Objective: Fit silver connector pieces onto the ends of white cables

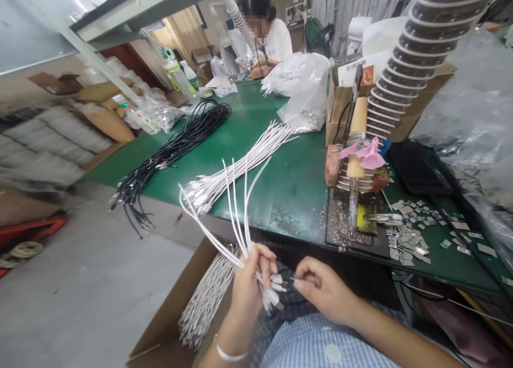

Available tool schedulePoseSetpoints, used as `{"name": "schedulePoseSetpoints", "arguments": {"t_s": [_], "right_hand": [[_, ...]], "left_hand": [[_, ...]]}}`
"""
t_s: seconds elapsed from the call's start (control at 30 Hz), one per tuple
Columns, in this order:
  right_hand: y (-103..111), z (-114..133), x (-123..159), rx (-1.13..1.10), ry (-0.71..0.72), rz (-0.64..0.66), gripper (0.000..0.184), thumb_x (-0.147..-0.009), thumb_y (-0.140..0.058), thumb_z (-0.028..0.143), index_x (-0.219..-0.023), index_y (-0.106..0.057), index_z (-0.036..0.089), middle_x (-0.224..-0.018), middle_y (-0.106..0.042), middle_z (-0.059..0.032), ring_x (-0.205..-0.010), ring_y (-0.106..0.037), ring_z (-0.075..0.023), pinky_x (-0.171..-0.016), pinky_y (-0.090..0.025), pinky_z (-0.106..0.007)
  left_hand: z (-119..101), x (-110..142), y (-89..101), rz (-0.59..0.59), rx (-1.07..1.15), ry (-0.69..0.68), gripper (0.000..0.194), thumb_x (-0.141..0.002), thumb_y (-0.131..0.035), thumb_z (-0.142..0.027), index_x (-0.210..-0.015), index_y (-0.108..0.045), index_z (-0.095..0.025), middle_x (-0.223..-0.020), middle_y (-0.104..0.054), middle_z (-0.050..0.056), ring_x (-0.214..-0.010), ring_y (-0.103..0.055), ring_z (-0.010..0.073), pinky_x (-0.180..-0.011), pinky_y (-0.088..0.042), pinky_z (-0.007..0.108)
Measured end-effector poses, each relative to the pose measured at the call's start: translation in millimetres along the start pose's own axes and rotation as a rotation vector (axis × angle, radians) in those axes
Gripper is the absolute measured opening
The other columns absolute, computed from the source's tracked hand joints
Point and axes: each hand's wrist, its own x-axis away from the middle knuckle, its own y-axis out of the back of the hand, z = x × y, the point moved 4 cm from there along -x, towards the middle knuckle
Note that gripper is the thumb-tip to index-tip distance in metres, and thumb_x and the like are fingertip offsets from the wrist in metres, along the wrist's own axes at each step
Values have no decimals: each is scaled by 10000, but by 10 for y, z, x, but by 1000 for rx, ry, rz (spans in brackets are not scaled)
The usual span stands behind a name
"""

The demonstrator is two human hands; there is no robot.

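Note:
My left hand (249, 277) is closed around a small bunch of white cables (272, 297). Their connector ends stick out on the right side of the fist, and the long tails rise up and to the left. Just right of those connectors, my right hand (320, 289) is held in a pinch. A tiny thing shows at its fingertips, too small to name. On the green table (296, 197) ahead lies a bundle of white cables (244, 162), plugs toward me. Below my left hand, an open cardboard box (166, 314) holds many more white cables (210, 290).
Black cables (176, 143) hang over the table's left edge. To the right stand a wooden-handled soldering iron (356, 165), a yellow sponge (366, 218), scattered small metal pieces (412, 234) and a ribbed hose (412, 63). A bagged white bundle (298, 77) lies farther back, near a seated co-worker (276, 42).

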Motion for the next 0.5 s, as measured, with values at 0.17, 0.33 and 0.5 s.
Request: {"name": "schedulePoseSetpoints", "arguments": {"t_s": [0.17,0.33,0.5], "right_hand": [[-282,154,-306,38,103,222,484,-612,-802,566,-811,-624,162,-794,-547,5,-668,-469,-118,-580,-377,-231],[-512,166,-327,137,139,471,106,-724,-614,189,-657,-534,175,-610,-504,56,-568,-460,-89,-551,-379,-202],[-462,22,-150,365,142,450,213,-667,-549,91,-550,-397,184,-537,-366,70,-514,-348,-79,-529,-285,-229]], "left_hand": [[119,118,-1,63,-20,-41,437,-863,-653,-587,-729,-761,-185,-1000,-681,82,-1117,-572,243,-1009,-398,306],[80,116,-40,219,103,36,323,-820,-762,-450,-718,-729,-145,-819,-663,74,-793,-624,195,-754,-496,286],[-327,-132,147,134,399,55,237,-917,-663,-339,-762,-620,-164,-556,-374,-90,-407,-252,41,-445,-351,133]]}}
